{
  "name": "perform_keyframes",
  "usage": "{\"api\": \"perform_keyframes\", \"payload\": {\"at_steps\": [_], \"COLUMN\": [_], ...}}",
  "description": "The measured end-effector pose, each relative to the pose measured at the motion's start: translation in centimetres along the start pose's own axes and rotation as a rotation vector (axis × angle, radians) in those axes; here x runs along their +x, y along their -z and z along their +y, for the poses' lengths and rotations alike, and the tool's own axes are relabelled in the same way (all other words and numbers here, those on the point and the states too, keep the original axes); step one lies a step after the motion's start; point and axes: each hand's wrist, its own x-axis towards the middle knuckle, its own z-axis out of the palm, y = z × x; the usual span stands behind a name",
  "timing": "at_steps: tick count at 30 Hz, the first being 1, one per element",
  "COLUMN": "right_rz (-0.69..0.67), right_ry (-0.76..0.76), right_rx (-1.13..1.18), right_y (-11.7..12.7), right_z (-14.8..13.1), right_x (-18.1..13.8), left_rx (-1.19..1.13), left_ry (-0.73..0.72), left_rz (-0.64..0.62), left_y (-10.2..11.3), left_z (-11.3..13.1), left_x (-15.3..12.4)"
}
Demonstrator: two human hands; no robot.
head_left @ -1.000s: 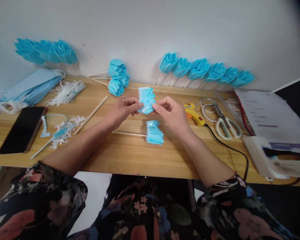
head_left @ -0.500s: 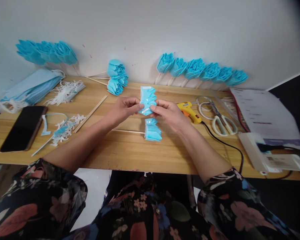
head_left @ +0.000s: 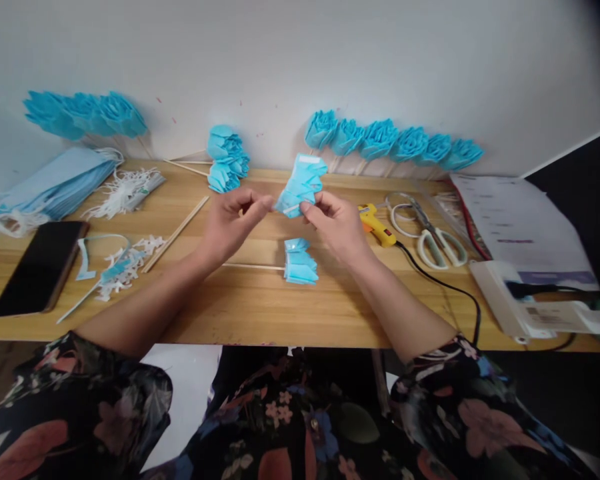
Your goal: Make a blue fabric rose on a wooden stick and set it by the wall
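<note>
A folded piece of blue mask fabric point(head_left: 301, 184) is held above the wooden table point(head_left: 260, 300). My left hand point(head_left: 229, 223) pinches its lower left corner with thumb and forefinger. My right hand point(head_left: 336, 223) pinches its lower right edge. The piece tilts up to the right. Below my hands, a partly made blue flower on a thin wooden stick point(head_left: 298, 262) lies on the table.
A yellow glue gun point(head_left: 375, 224) with a black cord and white-handled scissors point(head_left: 433, 233) lie to the right. Finished blue flowers point(head_left: 390, 141) lean on the wall. A phone point(head_left: 37, 265), mask stack point(head_left: 50, 187), ear-loop scraps point(head_left: 120, 263) and a stick point(head_left: 176, 231) sit left. Papers point(head_left: 510, 220) lie at right.
The blue piece has tipped up and to the right between my hands. My left fingers have shifted to its lower corner. The view has drifted slightly, things sliding left.
</note>
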Motion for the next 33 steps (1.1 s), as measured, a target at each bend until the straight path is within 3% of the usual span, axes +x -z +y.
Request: {"api": "perform_keyframes", "payload": {"at_steps": [7,18,33], "right_rz": [0.084,0.007,0.006], "right_ry": [0.060,-0.009,-0.027], "right_rx": [-0.098,0.045,0.116], "right_y": [-0.8,-1.5,-2.0], "right_z": [-0.1,0.4,0.6], "right_x": [-0.7,-1.0,-1.2], "left_rx": [0.257,0.268,0.256], "left_ry": [-0.238,-0.148,-0.104], "left_rz": [-0.042,-0.035,-0.017], "left_y": [-0.8,-0.7,-0.6], "left_z": [0.4,0.0,0.1], "left_x": [-1.0,-0.7,-0.4]}}
